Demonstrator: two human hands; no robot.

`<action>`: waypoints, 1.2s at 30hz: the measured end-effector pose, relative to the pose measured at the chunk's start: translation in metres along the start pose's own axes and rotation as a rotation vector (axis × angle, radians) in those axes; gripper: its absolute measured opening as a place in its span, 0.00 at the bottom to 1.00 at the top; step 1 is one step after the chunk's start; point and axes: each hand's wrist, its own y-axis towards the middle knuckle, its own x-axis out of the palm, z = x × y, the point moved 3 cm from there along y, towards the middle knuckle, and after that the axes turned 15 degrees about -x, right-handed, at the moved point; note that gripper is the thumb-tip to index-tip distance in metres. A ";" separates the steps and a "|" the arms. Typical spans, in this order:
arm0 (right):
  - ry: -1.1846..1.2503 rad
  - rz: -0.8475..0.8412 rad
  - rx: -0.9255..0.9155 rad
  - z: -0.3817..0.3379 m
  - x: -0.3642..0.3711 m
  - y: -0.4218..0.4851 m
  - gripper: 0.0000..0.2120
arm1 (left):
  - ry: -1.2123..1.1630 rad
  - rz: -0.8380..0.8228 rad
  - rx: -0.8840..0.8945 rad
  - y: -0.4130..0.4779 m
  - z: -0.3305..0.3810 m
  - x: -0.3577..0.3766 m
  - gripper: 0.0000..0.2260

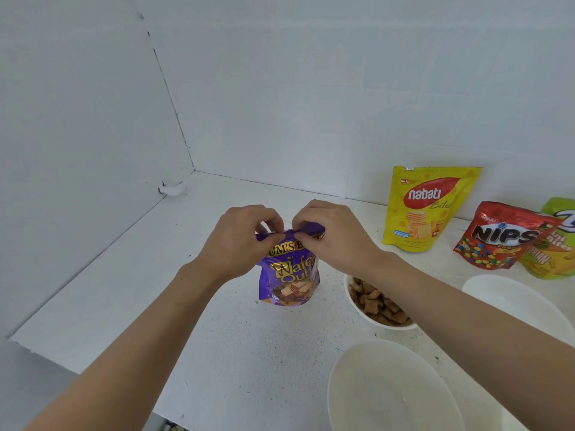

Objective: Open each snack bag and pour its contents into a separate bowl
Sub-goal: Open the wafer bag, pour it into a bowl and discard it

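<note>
White speckled counter (217, 353) fills a corner between two plain white walls, which close its back edge and its left edge. Nearest the front edge, toward the right, sits a wide white plastic bowl (389, 393). A second white bowl (513, 298) lies further back by the right edge, partly hidden behind the right forearm. Between these two and closer to the middle of the counter is a smaller white bowl (354, 303) holding brown pillow-shaped snacks (379, 303).

Three pouches stand along the back edge toward the right. A yellow foil pouch marked "nabati Bites" (426, 209) is upright against the wall. Near it on the right, a red pouch marked "NIPS" (501, 237) tilts and overlaps the front of a green and yellow pouch (557, 259), which is cut off by the picture's edge.

A purple wafer snack pouch (289, 275) stands upright near the middle of the counter, just beside the bowl of brown snacks on its left. Whether its base rests on the surface or hangs just above it cannot be told.

Both hands meet at the top of this pouch. The left hand (239, 237) has its fingers (267, 217) curled, pinching the top strip at the left. The right hand (333, 234) has its fingers (306, 217) pinching the same strip just beside them, where the purple edge is crumpled and a gold bit shows.
</note>
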 end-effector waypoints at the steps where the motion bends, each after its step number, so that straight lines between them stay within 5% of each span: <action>1: 0.005 -0.027 0.018 -0.001 0.001 0.002 0.03 | 0.000 -0.016 -0.012 0.000 0.001 0.000 0.03; 7: 0.024 -0.132 0.038 0.000 0.009 0.009 0.06 | -0.024 -0.130 -0.079 0.009 0.003 -0.002 0.03; 19: -0.019 0.010 -0.109 0.003 0.010 0.001 0.03 | -0.209 -0.257 -0.287 0.012 -0.002 -0.014 0.04; 28: -0.084 -0.083 -0.175 -0.003 0.012 0.004 0.04 | -0.340 -0.606 -0.417 0.018 -0.008 -0.017 0.07; 36: -0.048 -0.184 -0.226 -0.011 0.010 0.007 0.05 | -0.127 -0.418 -0.249 0.015 0.004 -0.013 0.04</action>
